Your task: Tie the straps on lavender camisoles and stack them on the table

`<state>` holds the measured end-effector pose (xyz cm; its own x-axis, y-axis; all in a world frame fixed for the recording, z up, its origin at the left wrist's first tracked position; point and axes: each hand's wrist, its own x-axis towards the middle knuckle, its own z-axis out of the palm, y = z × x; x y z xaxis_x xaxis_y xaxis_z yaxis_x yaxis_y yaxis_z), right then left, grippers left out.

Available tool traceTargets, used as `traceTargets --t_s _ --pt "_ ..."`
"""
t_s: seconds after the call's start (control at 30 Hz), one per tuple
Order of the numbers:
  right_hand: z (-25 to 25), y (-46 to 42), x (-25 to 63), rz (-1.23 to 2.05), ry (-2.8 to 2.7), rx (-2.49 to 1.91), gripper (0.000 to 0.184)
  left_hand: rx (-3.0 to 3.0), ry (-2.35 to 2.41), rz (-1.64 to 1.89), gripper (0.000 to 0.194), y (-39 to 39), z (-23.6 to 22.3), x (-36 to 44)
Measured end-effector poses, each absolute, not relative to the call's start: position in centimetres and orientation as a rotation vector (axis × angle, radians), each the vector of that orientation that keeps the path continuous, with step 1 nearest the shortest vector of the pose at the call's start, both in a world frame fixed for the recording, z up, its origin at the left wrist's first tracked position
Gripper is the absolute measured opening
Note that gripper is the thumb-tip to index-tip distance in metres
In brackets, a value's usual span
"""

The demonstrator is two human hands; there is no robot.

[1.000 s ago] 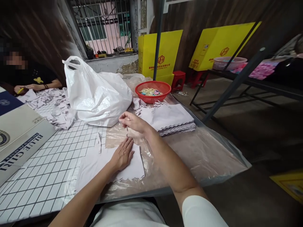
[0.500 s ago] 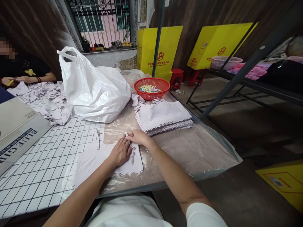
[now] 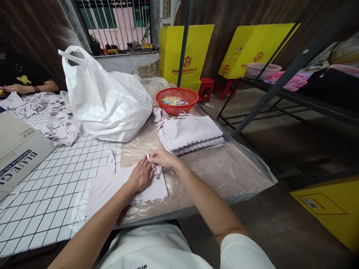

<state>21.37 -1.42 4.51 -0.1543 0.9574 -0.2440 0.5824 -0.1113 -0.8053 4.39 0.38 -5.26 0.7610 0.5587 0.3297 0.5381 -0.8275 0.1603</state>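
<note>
A pale lilac fabric piece (image 3: pixel 105 183) with a wavy edge and narrow straps lies on the table in front of me. Flat across its upper right part rests my left hand (image 3: pixel 141 175), fingers stretched together beside a strap. My right hand (image 3: pixel 162 158) is closed in a pinch on that thin fabric strap (image 3: pixel 148 156), whose pale end pokes up between the two hands. Part of the strap is hidden under the fingers. Behind my right hand sits a stack of similar fabric pieces (image 3: pixel 193 130), loose straps at its far side.
A red basket (image 3: pixel 177 108) of small pieces stands beyond the stack. A white plastic bag (image 3: pixel 112 108) bulges at the back left, near a fabric heap (image 3: pixel 60 127) and a carton (image 3: pixel 21 149). Another person's arm (image 3: pixel 45 87) is far left. A metal post (image 3: pixel 183 48) rises behind the basket.
My right hand has drawn the strap in closer, and less of its loose end trails over the fabric. My left hand stays pressed on the piece. The whole view has shifted slightly.
</note>
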Motion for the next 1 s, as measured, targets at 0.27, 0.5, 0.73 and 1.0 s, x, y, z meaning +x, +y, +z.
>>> traceTargets --t_s 0.27,0.5,0.73,1.0 --pt "5.4 -6.0 25.0 1.628 -1.317 -1.354 0.020 2.838 0.951 0.581 0.048 0.6 -6.0 4.6" --pt "3.8 -8.6 25.8 1.737 -1.306 -1.427 0.024 2.807 0.985 0.580 0.053 0.6 -6.5 4.6" --pt "3.7 -9.3 24.8 1.591 -1.515 -1.626 0.016 2.811 0.958 0.592 0.056 0.8 -6.6 4.4" --pt "6.6 -11.1 22.9 0.956 -2.191 -1.791 0.018 2.809 0.951 0.545 0.056 0.8 -6.5 4.1"
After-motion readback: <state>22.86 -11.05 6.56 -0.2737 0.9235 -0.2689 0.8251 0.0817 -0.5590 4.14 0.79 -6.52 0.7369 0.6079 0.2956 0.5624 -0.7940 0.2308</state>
